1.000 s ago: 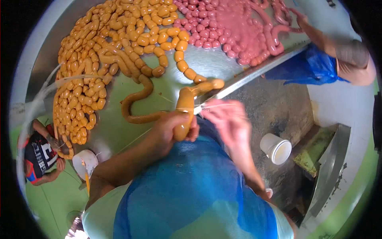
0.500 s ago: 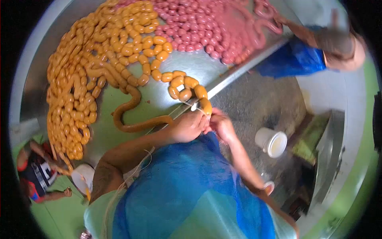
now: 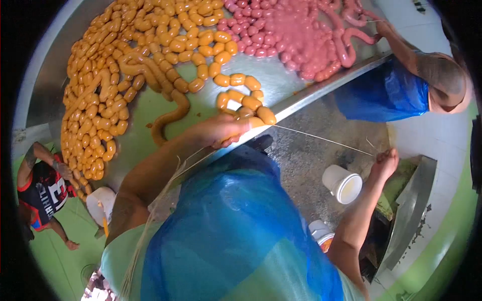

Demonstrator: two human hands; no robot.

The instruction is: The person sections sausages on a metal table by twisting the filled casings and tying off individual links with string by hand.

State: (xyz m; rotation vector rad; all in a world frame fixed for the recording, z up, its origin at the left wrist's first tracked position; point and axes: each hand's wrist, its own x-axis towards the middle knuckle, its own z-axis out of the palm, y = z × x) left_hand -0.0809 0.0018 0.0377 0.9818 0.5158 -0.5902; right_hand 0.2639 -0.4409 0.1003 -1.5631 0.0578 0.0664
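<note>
My left hand [image 3: 225, 131] is closed around the orange sausage casing at the table's metal edge. Beside its fingers, a short chain of tied orange sausages [image 3: 251, 103] curls on the table and joins the larger pile. Out to the right, my right hand [image 3: 386, 161] is a fist gripping a thin white string [image 3: 326, 140], which runs taut from the sausage by my left hand. A long untied length of orange sausage [image 3: 176, 106] lies on the table behind my left wrist, partly hidden by the arm.
Heaped orange sausages [image 3: 95, 100] and pink sausages [image 3: 256, 30] cover much of the table. One person in a blue apron [image 3: 386, 90] handles pink sausage at right; another person [image 3: 47, 190] stands at left by a white bucket [image 3: 100, 205]. A white bucket [image 3: 341, 183] is on the floor.
My hands were together at the casing; my right hand has swung far right, drawing the string tight. My left hand has shifted slightly left and up, staying on the sausage.
</note>
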